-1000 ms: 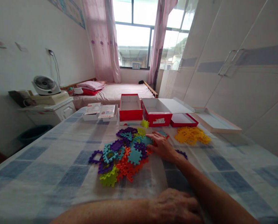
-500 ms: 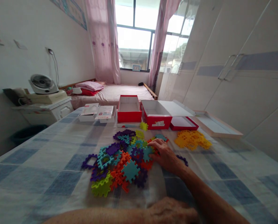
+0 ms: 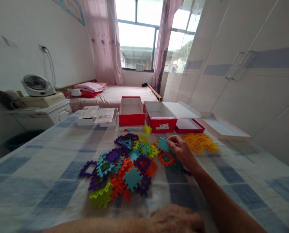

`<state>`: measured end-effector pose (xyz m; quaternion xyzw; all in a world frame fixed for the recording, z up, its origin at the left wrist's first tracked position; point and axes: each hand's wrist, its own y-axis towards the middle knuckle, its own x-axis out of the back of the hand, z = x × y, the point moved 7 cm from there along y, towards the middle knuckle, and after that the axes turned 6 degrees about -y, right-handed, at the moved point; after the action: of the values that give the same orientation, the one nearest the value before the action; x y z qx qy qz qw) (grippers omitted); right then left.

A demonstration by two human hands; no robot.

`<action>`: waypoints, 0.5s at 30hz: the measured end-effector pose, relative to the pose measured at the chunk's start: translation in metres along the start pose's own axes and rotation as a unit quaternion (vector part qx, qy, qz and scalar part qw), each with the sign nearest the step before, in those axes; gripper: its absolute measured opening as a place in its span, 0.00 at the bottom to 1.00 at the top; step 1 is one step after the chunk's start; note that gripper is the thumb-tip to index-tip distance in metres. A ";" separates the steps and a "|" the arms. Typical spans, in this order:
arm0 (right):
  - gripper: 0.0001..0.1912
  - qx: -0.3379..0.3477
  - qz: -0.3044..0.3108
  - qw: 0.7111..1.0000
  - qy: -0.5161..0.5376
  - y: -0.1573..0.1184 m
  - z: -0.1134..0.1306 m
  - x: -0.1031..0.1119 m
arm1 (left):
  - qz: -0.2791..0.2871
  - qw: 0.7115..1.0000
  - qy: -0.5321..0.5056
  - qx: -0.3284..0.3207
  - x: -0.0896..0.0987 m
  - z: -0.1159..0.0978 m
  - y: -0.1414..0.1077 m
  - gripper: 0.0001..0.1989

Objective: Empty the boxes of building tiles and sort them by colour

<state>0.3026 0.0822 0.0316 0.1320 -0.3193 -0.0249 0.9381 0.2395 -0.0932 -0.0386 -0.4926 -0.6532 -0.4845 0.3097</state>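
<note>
My right hand [image 3: 180,150] pinches the edge of a light blue toothed tile [image 3: 163,144] between thumb and fingers. Just below it lies an orange toothed frame [image 3: 166,159], with a darker teal piece [image 3: 175,166] partly under the hand. To the left spreads a loose heap of interlocking tiles: a light blue one [image 3: 132,178], a purple square frame [image 3: 88,169], a lime green piece [image 3: 101,195] and several orange ones. My left hand [image 3: 177,218] rests on the cloth at the near edge, back upward; its fingers are blurred and partly out of frame.
Yellow pieces [image 3: 200,143] form a separate pile at right. Behind stand an open red box [image 3: 132,119], a second red box [image 3: 160,125] with its lid folded back, a shallow red tray [image 3: 190,126], a pale lid [image 3: 228,129] and small white boxes [image 3: 108,122].
My right hand has moved right and slightly away from the heap and now holds the light blue tile. The orange frame beneath has come into view. My left hand stays in place.
</note>
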 end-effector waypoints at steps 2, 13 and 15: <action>0.12 -0.023 -0.029 0.999 -0.037 0.006 -0.013 0.004 | 0.018 1.000 0.011 0.009 0.000 0.000 0.000 0.12; 0.31 0.002 -0.028 0.975 -0.221 0.011 -0.022 -0.006 | 0.040 0.998 0.024 0.041 0.015 -0.007 0.004 0.10; 0.33 0.005 -0.023 0.969 -0.247 0.011 -0.022 -0.008 | 0.036 0.998 0.030 0.041 0.014 -0.006 0.004 0.09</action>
<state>0.3088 0.0988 0.0132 0.1337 -0.5379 -0.0769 0.8288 0.2380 -0.0941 -0.0227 -0.4883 -0.6444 -0.4605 0.3663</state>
